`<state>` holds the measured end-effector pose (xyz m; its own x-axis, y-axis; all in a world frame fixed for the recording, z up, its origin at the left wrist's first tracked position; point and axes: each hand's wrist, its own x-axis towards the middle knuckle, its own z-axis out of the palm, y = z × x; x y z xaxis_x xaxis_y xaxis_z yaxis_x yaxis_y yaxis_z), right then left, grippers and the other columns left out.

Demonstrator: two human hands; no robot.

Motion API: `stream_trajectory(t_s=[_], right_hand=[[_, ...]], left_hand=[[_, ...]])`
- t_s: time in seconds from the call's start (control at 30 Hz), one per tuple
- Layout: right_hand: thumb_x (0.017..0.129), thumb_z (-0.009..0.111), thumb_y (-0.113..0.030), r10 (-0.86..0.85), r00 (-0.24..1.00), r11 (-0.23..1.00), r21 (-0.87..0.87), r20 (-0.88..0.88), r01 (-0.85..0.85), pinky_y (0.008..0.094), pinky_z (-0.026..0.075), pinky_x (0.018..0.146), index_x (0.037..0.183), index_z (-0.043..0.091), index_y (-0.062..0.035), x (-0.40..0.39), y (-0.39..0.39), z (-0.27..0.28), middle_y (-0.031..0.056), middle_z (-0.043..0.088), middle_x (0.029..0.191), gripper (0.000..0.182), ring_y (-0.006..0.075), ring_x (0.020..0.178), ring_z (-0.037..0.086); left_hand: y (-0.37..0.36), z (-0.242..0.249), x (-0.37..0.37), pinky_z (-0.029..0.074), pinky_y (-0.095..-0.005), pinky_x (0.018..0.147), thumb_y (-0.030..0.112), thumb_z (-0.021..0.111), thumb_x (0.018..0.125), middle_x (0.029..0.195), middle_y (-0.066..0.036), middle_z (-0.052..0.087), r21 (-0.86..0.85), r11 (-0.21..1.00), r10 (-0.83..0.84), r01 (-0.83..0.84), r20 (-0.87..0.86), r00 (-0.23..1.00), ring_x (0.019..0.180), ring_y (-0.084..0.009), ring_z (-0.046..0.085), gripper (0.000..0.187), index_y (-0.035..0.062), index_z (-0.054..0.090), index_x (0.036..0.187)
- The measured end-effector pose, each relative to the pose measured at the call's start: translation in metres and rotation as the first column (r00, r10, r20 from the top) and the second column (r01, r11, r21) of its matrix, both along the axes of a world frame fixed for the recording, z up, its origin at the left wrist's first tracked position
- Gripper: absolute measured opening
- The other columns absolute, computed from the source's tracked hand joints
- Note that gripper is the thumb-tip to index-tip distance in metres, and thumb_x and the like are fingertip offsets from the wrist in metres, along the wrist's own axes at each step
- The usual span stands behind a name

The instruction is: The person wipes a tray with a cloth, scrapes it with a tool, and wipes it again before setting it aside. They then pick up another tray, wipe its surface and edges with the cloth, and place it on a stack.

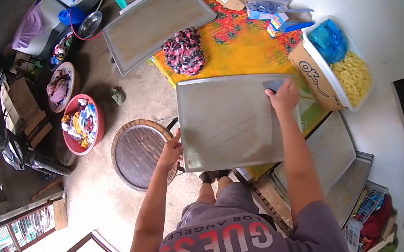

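Observation:
A large metal tray (pixel 229 125) rests tilted over the near edge of a table with a yellow and red cloth (pixel 237 48). My left hand (pixel 171 150) grips the tray's lower left edge, fingers closed on the rim. At the tray's upper right corner, my right hand (pixel 285 96) holds a small grey flat scraper (pixel 273 83) against the surface. Faint dark scratches mark the tray's middle. Beyond its far edge lies a bunched pink, black and white cloth (pixel 184 51).
Another tray (pixel 157 26) lies at the back left. A box (pixel 318 79) supports a tub of yellow pieces (pixel 351 77) at right. More trays (pixel 327 153) are stacked below. A round wooden stool (pixel 138 152) and a red basin (pixel 96 129) stand left.

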<state>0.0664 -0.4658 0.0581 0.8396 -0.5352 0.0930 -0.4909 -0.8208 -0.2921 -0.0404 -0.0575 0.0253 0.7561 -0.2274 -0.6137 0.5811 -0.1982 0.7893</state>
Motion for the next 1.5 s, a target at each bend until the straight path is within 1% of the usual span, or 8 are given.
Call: stream_trajectory(t_s=[0.13,0.23,0.3,0.37,0.6,0.73,1.2,1.5], right_hand=[[0.060,0.085,-0.041,0.301,0.945,0.952,0.097,-0.126,-0.290,0.0459,0.043,0.092,0.126,0.044,-0.0062,-0.012,0.107,0.000,0.0133,0.056,0.117,0.086,0.0324,0.110,0.054],[0.060,0.084,-0.036,0.409,0.913,0.907,0.108,0.003,-0.407,0.0448,0.043,0.089,0.117,0.049,-0.0065,-0.029,0.114,-0.001,0.0119,0.058,0.110,0.073,0.0315,0.106,0.055],[0.062,0.084,-0.038,0.214,0.976,0.977,0.030,-0.042,-0.213,0.0440,0.042,0.089,0.121,0.048,-0.0085,-0.004,0.066,0.005,0.0109,0.057,0.112,0.075,0.0299,0.106,0.055],[0.064,0.083,-0.040,0.203,0.978,0.976,-0.072,-0.057,-0.206,0.0421,0.041,0.089,0.125,0.047,-0.0114,0.021,0.037,0.005,0.0086,0.056,0.113,0.077,0.0276,0.108,0.054],[0.063,0.083,-0.042,0.559,0.821,0.802,-0.177,-0.113,-0.570,0.0394,0.039,0.090,0.129,0.045,-0.0156,0.074,0.075,0.011,0.0057,0.054,0.112,0.080,0.0248,0.110,0.051],[0.062,0.083,-0.040,0.638,0.762,0.731,-0.225,-0.112,-0.644,0.0382,0.039,0.090,0.127,0.046,-0.0180,0.091,0.114,0.015,0.0044,0.053,0.109,0.078,0.0228,0.108,0.051],[0.059,0.086,-0.041,0.811,0.570,0.562,-0.100,-0.127,-0.821,0.0397,0.038,0.096,0.127,0.043,-0.0149,0.096,0.201,0.011,0.0074,0.053,0.115,0.084,0.0250,0.113,0.049],[0.062,0.084,-0.033,0.825,0.561,0.565,0.053,-0.075,-0.824,0.0415,0.038,0.093,0.128,0.044,-0.0121,0.018,0.199,0.010,0.0098,0.052,0.115,0.080,0.0272,0.113,0.049]], left_hand=[[0.000,-0.004,0.000,0.053,-0.0238,0.049,-0.004,0.049,0.089,0.077,-0.001,0.055,-0.029,0.999,0.015,-0.015,-0.010,1.000,0.060,-0.0086,0.056,0.070,0.0145,0.022,0.151],[-0.002,0.004,-0.001,0.050,-0.0218,0.047,-0.002,0.050,0.086,0.075,-0.001,0.053,-0.042,0.998,0.038,-0.039,-0.021,0.999,0.062,-0.0076,0.053,0.071,0.0134,0.025,0.150],[-0.002,0.005,-0.001,0.050,-0.0218,0.047,0.000,0.050,0.086,0.075,-0.001,0.053,-0.041,0.999,0.031,-0.032,-0.015,0.999,0.062,-0.0076,0.053,0.070,0.0136,0.025,0.150],[-0.001,0.003,-0.001,0.050,-0.0217,0.047,0.001,0.051,0.086,0.075,-0.001,0.053,-0.044,0.999,0.021,-0.021,-0.008,1.000,0.062,-0.0076,0.053,0.071,0.0134,0.024,0.150],[0.000,0.004,0.001,0.052,-0.0223,0.049,0.000,0.050,0.085,0.075,-0.002,0.054,-0.035,0.999,-0.006,0.006,0.004,1.000,0.063,-0.0074,0.054,0.071,0.0131,0.025,0.150],[-0.001,0.006,0.002,0.053,-0.0229,0.049,0.000,0.052,0.088,0.077,-0.002,0.055,-0.043,0.999,0.002,-0.003,-0.017,1.000,0.063,-0.0079,0.055,0.070,0.0154,0.025,0.150],[0.001,0.004,0.000,0.052,-0.0227,0.049,-0.001,0.054,0.085,0.078,-0.003,0.056,-0.041,0.999,0.023,-0.022,0.015,1.000,0.064,-0.0088,0.054,0.071,0.0130,0.027,0.150],[-0.001,0.009,0.002,0.054,-0.0269,0.049,0.000,0.056,0.087,0.087,-0.008,0.063,-0.138,0.986,0.075,-0.092,-0.125,0.989,0.068,-0.0147,0.062,0.052,-0.0028,0.044,0.138]])
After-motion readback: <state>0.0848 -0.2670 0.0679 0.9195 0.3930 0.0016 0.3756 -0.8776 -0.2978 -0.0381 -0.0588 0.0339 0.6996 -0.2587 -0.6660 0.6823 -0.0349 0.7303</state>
